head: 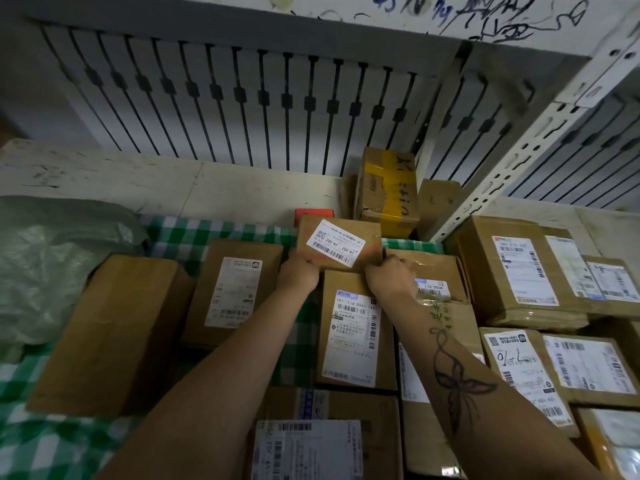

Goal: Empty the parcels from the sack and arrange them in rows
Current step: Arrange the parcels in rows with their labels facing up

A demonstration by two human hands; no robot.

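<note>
**Inspector:** Head view, the only one supplied. State of the hands?

**Assistant:** Both occupied. The left hand grips the near left corner of the small box. The right hand grips its near right corner. The fingers pass behind the carton, so their exact lie cannot be told, but neither hand is free.

**Inspector:** Location of the box?

**Assistant:** Centre of view, at twelve o'clock from both wrists, just beyond the knuckles. It sits over the far end of the long labelled parcel, with its white label up and skewed. Whether it rests on that parcel or is carried clear of it, I cannot tell.

**Inspector:** Axis?

**Assistant:** The long axis runs nine to three, across the person. There is one hand at each end, and neither is nearer.

**Inspector:** Surroundings?

**Assistant:** The sack lies slumped at nine o'clock on the checked cloth, well apart from the hands. The yellow-taped box stands at one o'clock, just beyond the held one. More parcels are stacked from three to five o'clock, beside the shelf post.

**Inspector:** Assessment?

**Assistant:** A placement step, in my judgement. Bare cloth shows at eleven o'clock, so a short push forward and left should extend the back row without turning the box. The risk is knocking the yellow-taped box.
</note>
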